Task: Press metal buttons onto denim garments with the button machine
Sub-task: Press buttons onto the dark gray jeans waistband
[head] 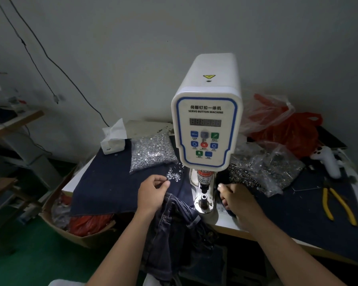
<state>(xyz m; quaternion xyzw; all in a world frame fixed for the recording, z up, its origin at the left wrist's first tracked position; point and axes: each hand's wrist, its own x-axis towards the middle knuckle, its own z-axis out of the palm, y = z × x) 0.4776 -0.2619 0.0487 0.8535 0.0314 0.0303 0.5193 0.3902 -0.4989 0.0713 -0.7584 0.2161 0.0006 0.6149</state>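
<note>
The white servo button machine (pixel 207 129) stands at the table's middle, its round lower die (pixel 204 200) bare under the punch. A dark denim garment (pixel 174 228) hangs over the table's front edge below the die. My left hand (pixel 153 193) hovers just over the garment's top edge, its fingertips pinched together beside a scatter of small silver rivets (pixel 174 173); what it pinches is too small to tell. My right hand (pixel 236 198) lies right of the die, fingers curled at a heap of dark metal buttons (pixel 244 176); whether it holds one is hidden.
A clear bag of silver rivets (pixel 153 151) lies on a dark denim sheet (pixel 103 188) left of the machine. A tissue pack (pixel 113 139), red plastic bags (pixel 285 129), yellow-handled pliers (pixel 339 205) and a white game controller (pixel 327 159) sit around. A cardboard box (pixel 70 223) stands below left.
</note>
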